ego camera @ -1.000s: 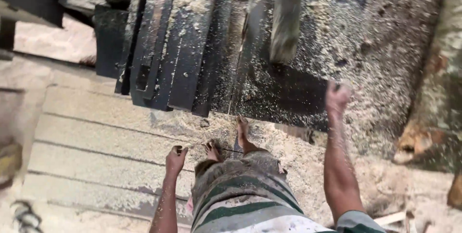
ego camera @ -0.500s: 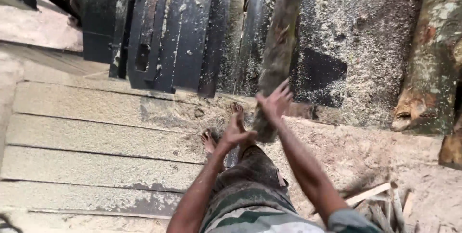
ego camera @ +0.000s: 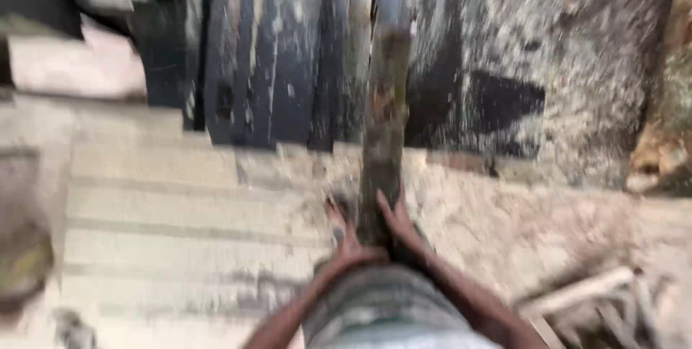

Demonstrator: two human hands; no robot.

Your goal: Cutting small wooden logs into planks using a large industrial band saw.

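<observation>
Log (ego camera: 382, 140): upright, bark-covered | left hand (ego camera: 346, 237), right hand (ego camera: 400, 226): fingers apparently clasp its base | risk: topples, sawdust-slick planks (ego camera: 180, 205).

The log (ego camera: 384, 126) standing between the two hands is brown and grey-green, with mottled, rough bark, paler and greyer toward its far end. The left hand (ego camera: 344, 237) and right hand (ego camera: 401, 226) press against its near end. Near the bottom edge, the shorts (ego camera: 386, 309) are striped in grey-green and off-white. The planks (ego camera: 180, 205) on the left are pale beige with darker grey lines between them. Far behind, the metal rails (ego camera: 288, 61) are black and dark blue-grey, speckled with light sawdust. The ground (ego camera: 519, 226) on the right is sandy tan. At the far right, another log (ego camera: 667, 140) shows orange-brown wood under grey bark.
</observation>
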